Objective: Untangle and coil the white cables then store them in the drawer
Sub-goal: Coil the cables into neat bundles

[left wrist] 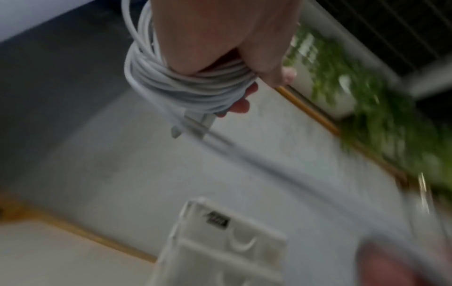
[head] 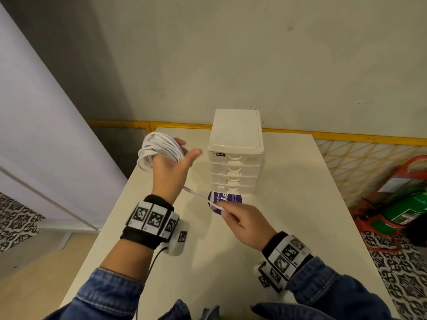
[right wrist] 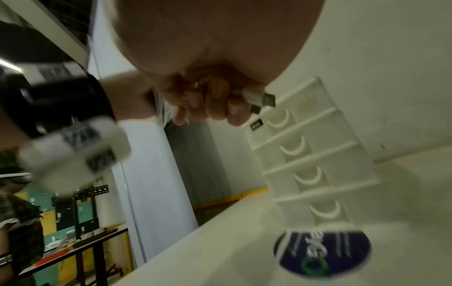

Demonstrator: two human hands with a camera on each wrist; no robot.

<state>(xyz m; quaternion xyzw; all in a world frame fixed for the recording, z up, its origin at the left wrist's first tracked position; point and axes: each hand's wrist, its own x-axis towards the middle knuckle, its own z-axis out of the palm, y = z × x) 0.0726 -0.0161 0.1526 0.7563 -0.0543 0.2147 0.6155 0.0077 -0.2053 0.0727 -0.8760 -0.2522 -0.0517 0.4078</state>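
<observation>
White cables (head: 159, 147) should handle light, limp, springy; your left hand (head: 172, 172) clamps the coiled loops; fingers of your right hand (head: 245, 224) pinch the plug end (right wrist: 265, 98).

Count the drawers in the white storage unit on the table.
4, stacked in one column in the drawer unit: top drawer, second drawer, third drawer, bottom drawer. All are shut; none looks hidden.

A cream wall (head: 231, 54) rises behind the desk's (head: 288, 227) far edge. Yellow fencing (head: 360, 158) and patterned tiles (head: 406, 287) lie past its right edge.
</observation>
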